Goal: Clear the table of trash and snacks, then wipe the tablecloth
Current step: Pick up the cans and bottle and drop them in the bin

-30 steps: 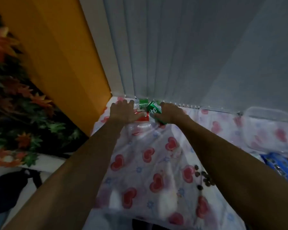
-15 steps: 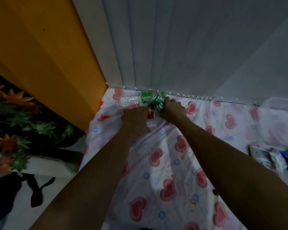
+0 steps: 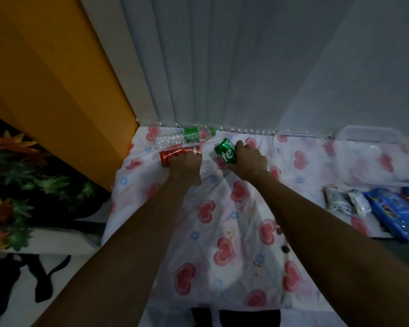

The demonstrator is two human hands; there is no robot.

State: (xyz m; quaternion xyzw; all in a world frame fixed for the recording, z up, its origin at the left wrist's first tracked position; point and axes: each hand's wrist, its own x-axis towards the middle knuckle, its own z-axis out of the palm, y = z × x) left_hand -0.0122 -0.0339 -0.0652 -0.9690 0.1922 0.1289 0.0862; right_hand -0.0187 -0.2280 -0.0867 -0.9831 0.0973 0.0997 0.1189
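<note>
cans and a bottle at the far left corner of the tablecloth (image 3: 222, 234), both hands on the cans.

left hand (image 3: 187, 167) is closed over a dented red can (image 3: 175, 154) lying on its side near the far left corner; right hand (image 3: 249, 162) is wrapped round a green can (image 3: 224, 153), tilted, its base end toward the far edge. a clear bottle (image 3: 182, 137) with a green label and cap lies along the far edge, just beyond the red can and apart from it. two clear plastic boxes (image 3: 373, 147) sit along the far edge toward the right. snack packets (image 3: 347, 200) and a blue pack (image 3: 397, 212) lie near the right edge. small dark bits (image 3: 285, 249) and orange stains (image 3: 228, 232) mark the cloth between the forearms.
</note>
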